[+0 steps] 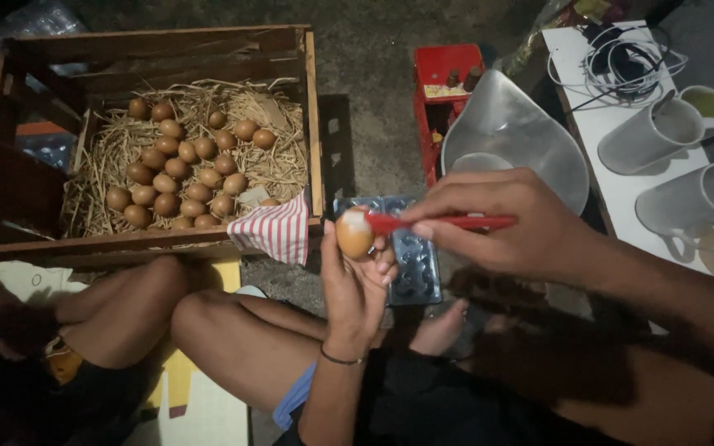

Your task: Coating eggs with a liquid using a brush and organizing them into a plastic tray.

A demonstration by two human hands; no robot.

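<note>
Fingers cradle egg; red brush touches it.

Egg: smooth, matt brown shell, held in the left hand.
Brush: glossy red plastic handle, in the right hand.
Crate: rough, dull wood.
Bedding: dry, coarse straw.
Cloth: striped woven fabric.
Bowl: smooth, faintly shiny metal.
Jugs: matt pale plastic.

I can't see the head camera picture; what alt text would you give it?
A person's left hand holds a brown egg upright while the right hand touches a red brush to its top. Behind, a wooden crate of straw holds many brown eggs, a striped cloth draped over its edge. A metal scale pan and white jugs stand at right.
</note>
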